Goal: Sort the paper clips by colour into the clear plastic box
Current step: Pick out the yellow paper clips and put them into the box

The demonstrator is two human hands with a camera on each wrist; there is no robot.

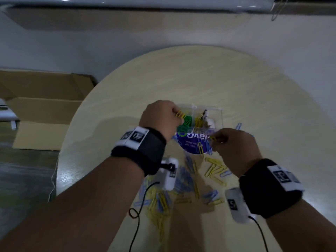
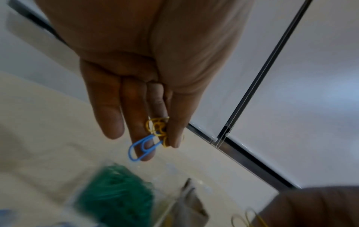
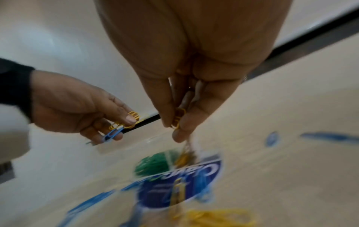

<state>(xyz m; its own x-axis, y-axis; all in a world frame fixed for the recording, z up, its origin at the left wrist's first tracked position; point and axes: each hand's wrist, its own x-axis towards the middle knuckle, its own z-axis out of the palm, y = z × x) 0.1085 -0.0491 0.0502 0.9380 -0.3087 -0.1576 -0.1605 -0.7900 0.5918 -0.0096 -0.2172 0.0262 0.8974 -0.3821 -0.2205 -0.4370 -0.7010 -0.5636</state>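
A clear plastic box stands mid-table, with green clips in its left compartment and yellow clips beside them. My left hand hovers at the box's left end, pinching several yellow clips and one blue clip between thumb and fingers. My right hand is just in front of the box and pinches yellow clips. Loose yellow and blue clips lie scattered on the table below both wrists.
A round blue printed lid or label lies in front of the box. The round pale table ends near a white wall. Cardboard boxes stand on the floor at the left. Cables trail from the wrist cameras.
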